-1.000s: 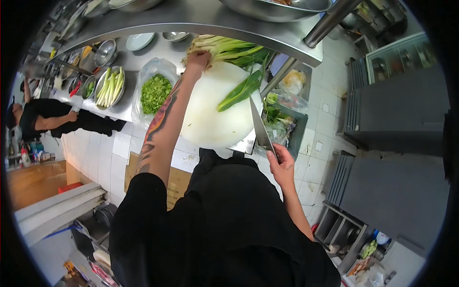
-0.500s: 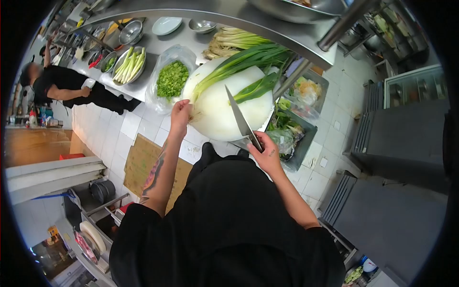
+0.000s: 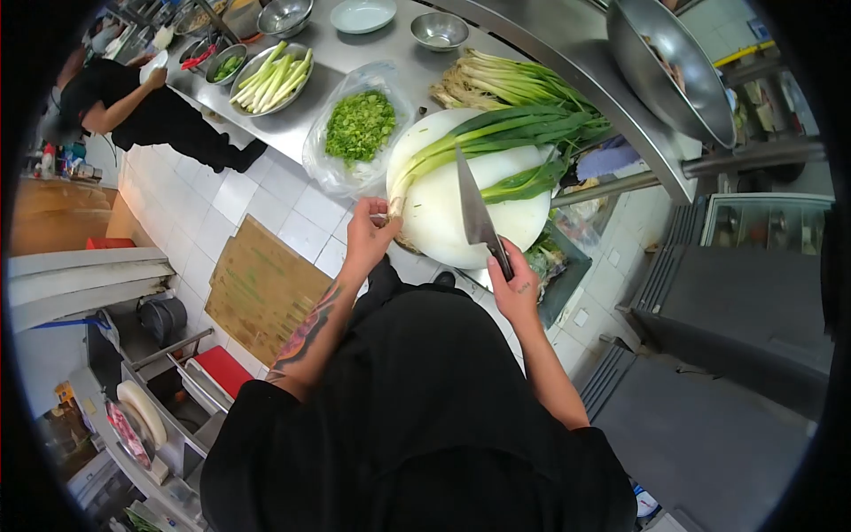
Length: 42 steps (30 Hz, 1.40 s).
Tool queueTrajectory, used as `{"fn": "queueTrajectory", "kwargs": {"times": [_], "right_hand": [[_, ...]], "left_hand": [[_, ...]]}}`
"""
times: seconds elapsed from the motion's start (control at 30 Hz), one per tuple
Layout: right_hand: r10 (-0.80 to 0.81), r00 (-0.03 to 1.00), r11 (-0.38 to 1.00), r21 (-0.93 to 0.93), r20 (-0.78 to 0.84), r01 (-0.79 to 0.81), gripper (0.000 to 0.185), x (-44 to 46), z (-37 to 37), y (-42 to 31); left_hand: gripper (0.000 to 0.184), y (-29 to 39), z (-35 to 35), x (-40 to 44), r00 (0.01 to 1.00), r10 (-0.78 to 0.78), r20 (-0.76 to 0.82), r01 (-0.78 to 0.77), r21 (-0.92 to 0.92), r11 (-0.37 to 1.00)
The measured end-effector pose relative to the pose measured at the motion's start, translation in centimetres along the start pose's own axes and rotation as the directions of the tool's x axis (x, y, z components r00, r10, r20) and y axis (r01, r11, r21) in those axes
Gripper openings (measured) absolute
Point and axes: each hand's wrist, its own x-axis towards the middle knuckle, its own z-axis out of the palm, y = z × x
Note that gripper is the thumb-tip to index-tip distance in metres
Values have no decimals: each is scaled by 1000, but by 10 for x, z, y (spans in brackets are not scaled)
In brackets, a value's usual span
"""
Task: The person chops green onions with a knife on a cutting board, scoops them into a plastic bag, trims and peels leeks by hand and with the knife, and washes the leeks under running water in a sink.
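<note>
Where the steel counter [image 3: 372,51] ends, a round white board [image 3: 430,211] bears a long scallion [image 3: 483,139]; over the board slants a knife [image 3: 476,208], handle clasped in the right hand's grip [image 3: 517,288], while the left hand's grip [image 3: 370,238] pinches the scallion's root end.

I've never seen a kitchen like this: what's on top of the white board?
A leek, its white end in the left hand, and a green leaf lie on the board. The right hand holds a knife over it. The surface beneath these is hidden.
</note>
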Motion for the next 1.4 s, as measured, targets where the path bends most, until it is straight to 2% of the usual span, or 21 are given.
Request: {"fn": "queueTrajectory", "kwargs": {"times": [0.03, 0.07, 0.17, 0.2, 0.27, 0.3, 0.33, 0.4, 0.5, 0.63, 0.73, 0.87, 0.93, 0.97, 1.03, 1.1, 1.2, 1.27, 1.33, 1.37, 1.4], "right_hand": [[-97, 995, 993, 63, -20, 98, 39, 9, 14, -1], [-97, 995, 993, 58, -14, 98, 39, 16, 24, -5], [-144, 987, 988, 69, 68, 139, 39, 36, 45, -35], [-147, 987, 988, 64, 70, 142, 39, 41, 49, -46], [-245, 965, 969, 65, 90, 240, 38, 51, 58, -61], [-330, 939, 944, 28, 91, 329, 33, 57, 61, -64], [-329, 939, 944, 27, 98, 328, 33, 64, 62, -64], [-336, 895, 893, -203, 294, 402, 26, 76, 60, -62], [-383, 852, 837, -255, 357, 483, 24, 81, 62, -61], [-488, 739, 709, -284, 464, 646, 24, 93, 66, -57], [-527, 697, 669, -268, 485, 693, 24, 99, 68, -68], [-561, 733, 740, -164, 385, 652, 23, 93, 67, -90], [-511, 707, 701, -239, 488, 672, 23, 105, 73, -78], [-448, 679, 612, -354, 581, 707, 22, 117, 82, -44], [-439, 721, 666, -345, 536, 661, 23, 113, 80, -64], [-411, 762, 723, -329, 501, 607, 23, 105, 69, -89], [-349, 893, 915, -103, 285, 391, 24, 94, 36, -128], [-352, 912, 925, -73, 209, 374, 25, 89, 8, -132], [-388, 908, 909, -97, 160, 406, 25, 82, -20, -137], [-401, 905, 905, -94, 141, 415, 26, 80, -31, -132], [-399, 907, 906, -94, 137, 413, 26, 77, -41, -130]], "left_hand": [[41, 0, 0, -1, 996, -92, -12, 89, -137, 986], [40, -1, -1, -1, 983, -183, -9, 174, -272, 947], [40, -19, -3, 2, 935, -343, 93, 350, -411, 842], [40, -20, -2, 0, 935, -342, 92, 348, -416, 840], [38, -21, 2, -11, 948, -297, 119, 318, -429, 845], [35, -19, 4, -15, 985, -170, 39, 174, -329, 928], [35, -18, 6, -16, 984, -176, 36, 178, -332, 926], [31, -11, 10, -19, 997, -6, -80, -13, -236, 972], [26, -16, 9, -11, 995, -18, -100, 8, -99, 995], [23, -26, 23, -11, 985, -28, -173, 2, -151, 989], [21, -27, 26, -11, 970, 36, -239, -83, -189, 978], [20, -24, 27, -14, 962, 65, -266, -106, -140, 985], [19, -24, 28, -15, 962, 67, -266, -109, -149, 983], [18, -24, 27, -16, 965, 62, -256, -107, -164, 981], [18, -27, 24, -14, 968, 70, -242, -114, -172, 979], [15, -38, 23, -22, 989, -15, -147, -50, -427, 903], [14, -27, 14, -41, 999, -20, -31, 0, -535, 845], [15, -6, 17, -53, 999, -28, 44, 48, -552, 833], [15, 20, 31, -60, 966, 78, 245, 110, -667, 737], [15, 38, 40, -59, 965, 77, 251, 114, -665, 738], [20, 64, 49, -55, 909, 145, 390, 128, -593, 795]]}}
